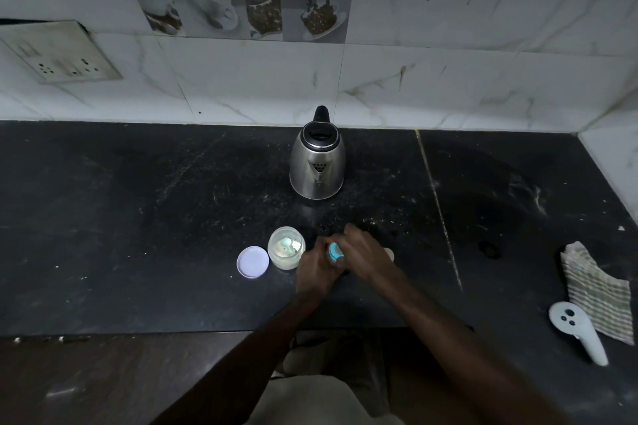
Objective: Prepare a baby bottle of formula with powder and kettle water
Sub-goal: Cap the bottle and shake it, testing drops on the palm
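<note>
Dark stone counter (138, 217) was logged: baby bottle (334, 252), blue collar showing, gripped by left hand (319, 264) and right hand (362, 252) at 6 o'clock of the kettle (317, 162), open powder jar (286, 248) at its 9 o'clock; collar-twisting was judged in hand, direction untold, a steady upright hold being called for next.

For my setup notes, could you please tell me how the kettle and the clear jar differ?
The kettle is shiny metal; the jar is see-through. The kettle is larger and stands nearer the wall; the jar stands by the left hand. Both stand upright on the counter.
</note>
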Demonstrator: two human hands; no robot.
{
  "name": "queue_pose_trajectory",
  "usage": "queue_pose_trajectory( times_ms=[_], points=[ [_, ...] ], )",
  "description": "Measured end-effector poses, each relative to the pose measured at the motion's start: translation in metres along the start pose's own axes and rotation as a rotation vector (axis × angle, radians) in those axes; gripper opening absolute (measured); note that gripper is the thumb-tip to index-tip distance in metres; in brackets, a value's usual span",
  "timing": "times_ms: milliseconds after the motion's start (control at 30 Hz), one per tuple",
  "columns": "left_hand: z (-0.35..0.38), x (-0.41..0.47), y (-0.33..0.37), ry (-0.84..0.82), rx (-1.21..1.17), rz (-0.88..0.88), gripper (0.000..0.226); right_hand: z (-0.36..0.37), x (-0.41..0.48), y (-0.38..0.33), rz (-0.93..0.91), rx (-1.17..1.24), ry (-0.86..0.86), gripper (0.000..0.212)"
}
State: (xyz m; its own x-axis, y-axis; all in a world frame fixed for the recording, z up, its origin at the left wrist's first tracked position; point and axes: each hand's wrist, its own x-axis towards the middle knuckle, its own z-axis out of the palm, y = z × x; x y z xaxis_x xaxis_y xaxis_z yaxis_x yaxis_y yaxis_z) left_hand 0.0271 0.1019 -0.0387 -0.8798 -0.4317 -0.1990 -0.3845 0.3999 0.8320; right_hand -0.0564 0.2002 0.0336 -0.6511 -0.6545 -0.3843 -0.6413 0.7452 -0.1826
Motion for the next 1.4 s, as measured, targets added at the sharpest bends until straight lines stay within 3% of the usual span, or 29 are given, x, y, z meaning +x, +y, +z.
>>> queue_pose_trajectory(
  times_ms=[100,167,267,333,400,467,533,633,733,833,967,1067,1167,1300,1400],
  points=[
    [0.001,0.0,-0.002,0.007,0.003,-0.002,0.06,0.01,0.001,-0.004,0.066,-0.038,0.054,0.04],
    [0.0,0.0,0.002,-0.007,0.012,-0.015,0.058,0.011,-0.001,0.002,0.101,0.07,0.065,0.044],
    [0.0,0.0,0.006,0.003,0.015,-0.028,0.055,0.006,-0.007,0.032,0.104,0.344,0.075,0.083],
    [0.001,0.0,0.008,0.022,0.033,-0.044,0.052,0.01,-0.008,0.057,0.197,0.45,0.159,0.089],
    [0.002,0.0,0.007,0.034,0.052,-0.046,0.046,0.018,-0.012,0.076,0.328,0.311,0.157,0.08],
    [0.002,-0.001,0.008,0.038,0.066,-0.045,0.045,0.027,-0.019,0.084,0.379,0.125,0.018,0.068],
    [0.002,0.0,0.009,0.041,0.074,-0.042,0.045,0.036,-0.021,0.087,0.354,0.136,-0.012,0.052],
    [0.002,-0.001,0.01,0.034,0.074,-0.055,0.045,0.039,-0.018,0.085,0.311,0.199,0.113,0.037],
    [0.003,0.0,0.01,0.035,0.073,-0.052,0.046,0.022,-0.015,0.078,0.299,0.304,0.235,0.039],
    [0.003,-0.001,0.011,0.047,0.078,-0.069,0.045,-0.004,-0.016,0.068,0.123,0.448,0.335,0.044],
    [0.005,0.0,0.011,0.065,0.101,-0.075,0.046,-0.023,-0.015,0.05,-0.171,0.4,0.299,0.04],
    [0.005,0.001,0.01,0.053,0.087,-0.073,0.044,-0.028,-0.011,0.047,-0.192,0.257,0.309,0.041],
    [0.005,0.001,0.009,0.035,0.076,-0.063,0.045,-0.041,-0.016,0.049,-0.158,0.355,0.36,0.04],
    [0.006,0.003,0.008,0.059,0.114,-0.069,0.051,-0.044,-0.019,0.039,-0.243,0.346,0.219,0.024],
    [0.007,0.003,0.008,0.049,0.129,-0.052,0.054,-0.034,-0.013,0.033,-0.266,0.264,0.096,0.028]
  ],
)
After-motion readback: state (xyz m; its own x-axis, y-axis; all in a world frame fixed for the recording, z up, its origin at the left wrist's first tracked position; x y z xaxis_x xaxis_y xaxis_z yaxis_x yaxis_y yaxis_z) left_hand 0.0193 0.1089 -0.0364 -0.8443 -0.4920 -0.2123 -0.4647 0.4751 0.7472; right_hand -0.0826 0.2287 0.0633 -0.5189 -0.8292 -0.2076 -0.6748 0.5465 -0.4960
